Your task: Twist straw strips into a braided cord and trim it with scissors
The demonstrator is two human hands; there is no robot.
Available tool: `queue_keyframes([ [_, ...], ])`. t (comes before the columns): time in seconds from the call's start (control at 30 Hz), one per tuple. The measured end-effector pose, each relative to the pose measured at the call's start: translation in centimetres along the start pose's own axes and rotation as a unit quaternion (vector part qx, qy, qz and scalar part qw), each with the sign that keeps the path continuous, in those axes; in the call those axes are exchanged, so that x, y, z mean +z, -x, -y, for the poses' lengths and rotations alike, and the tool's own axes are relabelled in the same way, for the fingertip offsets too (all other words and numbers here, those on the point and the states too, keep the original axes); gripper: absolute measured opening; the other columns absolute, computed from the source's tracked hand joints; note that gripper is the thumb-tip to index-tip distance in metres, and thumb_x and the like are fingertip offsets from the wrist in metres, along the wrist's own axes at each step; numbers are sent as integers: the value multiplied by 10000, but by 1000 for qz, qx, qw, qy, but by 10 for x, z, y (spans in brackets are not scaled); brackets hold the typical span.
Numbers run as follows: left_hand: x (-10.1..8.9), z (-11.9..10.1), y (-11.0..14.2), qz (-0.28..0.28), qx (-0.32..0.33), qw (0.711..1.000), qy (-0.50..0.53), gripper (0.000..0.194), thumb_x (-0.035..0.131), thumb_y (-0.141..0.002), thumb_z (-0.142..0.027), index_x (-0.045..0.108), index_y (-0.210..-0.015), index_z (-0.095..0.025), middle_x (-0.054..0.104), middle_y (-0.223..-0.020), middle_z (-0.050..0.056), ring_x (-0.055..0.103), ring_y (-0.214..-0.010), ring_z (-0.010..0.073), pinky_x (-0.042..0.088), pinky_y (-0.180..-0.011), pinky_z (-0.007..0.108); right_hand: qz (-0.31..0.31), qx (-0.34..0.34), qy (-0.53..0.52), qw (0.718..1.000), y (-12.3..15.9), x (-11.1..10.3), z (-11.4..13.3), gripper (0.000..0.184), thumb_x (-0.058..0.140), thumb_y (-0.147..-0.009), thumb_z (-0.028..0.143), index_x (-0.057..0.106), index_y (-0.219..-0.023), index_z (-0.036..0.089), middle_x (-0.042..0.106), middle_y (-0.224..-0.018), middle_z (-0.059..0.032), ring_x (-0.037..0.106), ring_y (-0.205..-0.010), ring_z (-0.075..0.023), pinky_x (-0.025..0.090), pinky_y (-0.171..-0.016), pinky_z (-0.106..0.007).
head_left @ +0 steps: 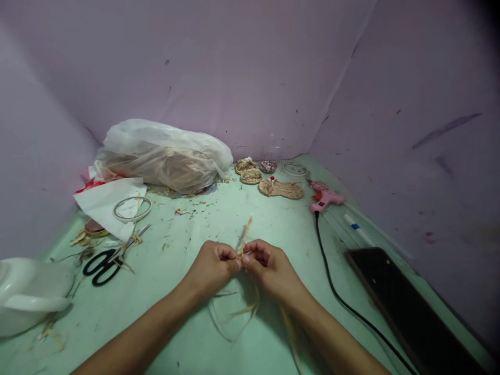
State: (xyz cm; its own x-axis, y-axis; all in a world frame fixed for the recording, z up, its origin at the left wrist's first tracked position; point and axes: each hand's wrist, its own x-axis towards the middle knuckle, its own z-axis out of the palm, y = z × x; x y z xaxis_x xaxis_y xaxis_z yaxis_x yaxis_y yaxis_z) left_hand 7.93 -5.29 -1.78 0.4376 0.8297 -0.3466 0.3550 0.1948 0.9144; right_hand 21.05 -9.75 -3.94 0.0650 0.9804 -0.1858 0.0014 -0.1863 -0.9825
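Note:
Both my hands meet at the middle of the green table. My left hand (219,260) pinches a pale braid of dried fibre (247,233) between thumb and fingers. My right hand (267,263) is closed on the same braid, its fingertips almost touching the left ones. The finished-looking end of the braid points up and away from me. Loose fibre strands (255,302) hang below my fingers, and a longer bundle passes under my right wrist. The exact spot where the strands cross is hidden by my fingertips.
Black-handled scissors (103,266), a metal ring (133,208) and a white appliance (31,291) stand left. Behind are a plastic bag (167,156), woven pieces (281,188) and a bead container (269,166). Right lie a pink glue gun (324,197), its cord, a marker (357,229) and a phone (406,307).

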Motion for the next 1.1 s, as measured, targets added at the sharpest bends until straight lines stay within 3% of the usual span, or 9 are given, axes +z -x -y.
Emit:
queue_keyframes([
  [0.13, 0, 6, -2, -24, -2, 1000, 8, 143, 565, -565, -238, 542, -475, -129, 427, -452, -35, 324, -458, 69, 234, -449, 205, 13, 14, 104, 994, 0, -10, 7, 237, 512, -758, 321, 623, -677, 128, 503, -542, -7, 384, -494, -97, 270, -464, -235],
  [0.23, 1, 8, -4, -44, -9, 999, 2, 140, 573, -563, -249, 564, -501, -125, 449, -457, -32, 338, -452, 71, 246, -445, 207, 27, 42, 121, 991, 2, -16, 12, 199, 516, -739, 247, 623, -626, 123, 464, -505, 11, 342, -463, -78, 244, -442, -220],
  [0.43, 8, 12, -3, -103, -27, 994, 1, 157, 562, -579, -246, 565, -472, -132, 460, -406, -31, 333, -406, 68, 234, -419, 208, -31, 97, 126, 987, 10, -5, 17, 190, 521, -720, 194, 592, -556, 127, 408, -396, 44, 314, -366, -61, 233, -382, -202],
  [0.5, 12, 12, -3, -130, -31, 990, 46, 139, 563, -568, -225, 565, -462, -136, 479, -413, -28, 356, -413, 69, 252, -424, 204, -49, 66, 140, 987, 14, 4, 15, 192, 521, -733, 218, 630, -608, 121, 486, -436, 14, 372, -386, -74, 263, -390, -204],
  [0.57, 16, 10, -3, -149, -54, 981, 109, 98, 560, -545, -196, 562, -464, -140, 470, -404, -37, 350, -399, 63, 248, -412, 198, -70, -17, 193, 979, 19, 12, 9, 198, 513, -749, 224, 656, -654, 126, 578, -523, -27, 459, -452, -100, 318, -431, -212],
  [0.73, 19, 4, -1, -152, -128, 955, 221, 88, 561, -513, -164, 499, -453, -146, 383, -359, -67, 245, -334, 33, 142, -364, 192, -108, -223, 353, 902, 26, 25, -11, 253, 424, -793, 159, 663, -722, 120, 633, -613, -74, 561, -520, -149, 401, -506, -244],
  [0.9, 21, 6, -3, -149, -149, 948, 240, 91, 541, -534, -145, 481, -466, -149, 445, -388, -43, 331, -349, 51, 207, -369, 185, -114, -294, 438, 842, 32, 34, -19, 294, 387, -774, 100, 643, -917, 88, 671, -743, -119, 618, -584, -188, 418, -496, -259],
  [1.0, 19, 7, -5, -155, -121, 961, 195, 121, 533, -546, -150, 461, -449, -153, 437, -384, -45, 325, -351, 51, 218, -374, 188, -84, -283, 433, 852, 38, 33, -8, 256, 419, -754, 136, 661, -838, 137, 666, -684, -87, 602, -557, -181, 399, -474, -252],
  [1.1, 15, 7, -5, -142, -106, 975, 138, 125, 524, -545, -157, 456, -440, -153, 395, -371, -59, 275, -343, 40, 186, -380, 190, -115, -229, 356, 899, 32, 17, 8, 211, 470, -787, 230, 669, -733, 185, 661, -637, -50, 586, -559, -155, 414, -528, -246],
])
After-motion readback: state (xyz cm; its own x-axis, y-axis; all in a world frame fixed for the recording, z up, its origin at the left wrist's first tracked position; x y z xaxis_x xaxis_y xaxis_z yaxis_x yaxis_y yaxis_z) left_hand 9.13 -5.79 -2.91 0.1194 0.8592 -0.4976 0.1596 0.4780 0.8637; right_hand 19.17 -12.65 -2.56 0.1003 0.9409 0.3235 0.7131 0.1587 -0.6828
